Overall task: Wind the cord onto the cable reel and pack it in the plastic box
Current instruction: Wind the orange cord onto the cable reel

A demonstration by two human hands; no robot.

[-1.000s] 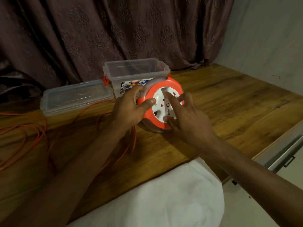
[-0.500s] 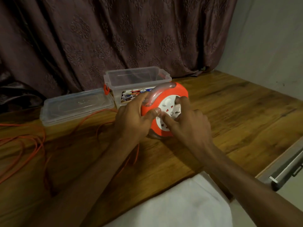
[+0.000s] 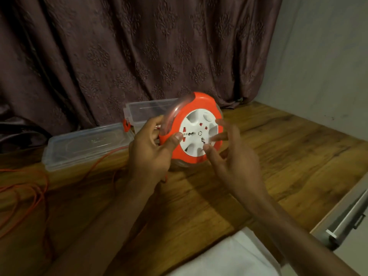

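Lifted clear of the tabletop since a moment ago, cable reel gripped by left hand, right hand spread at its white face, cord mostly unwound

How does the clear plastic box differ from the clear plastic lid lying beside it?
The clear plastic box is deep and stands open at the back, partly hidden behind the orange cable reel; the clear plastic lid is shallow and lies flat and unobstructed to its left. Both are transparent, rectangular, and rest on the wooden table.
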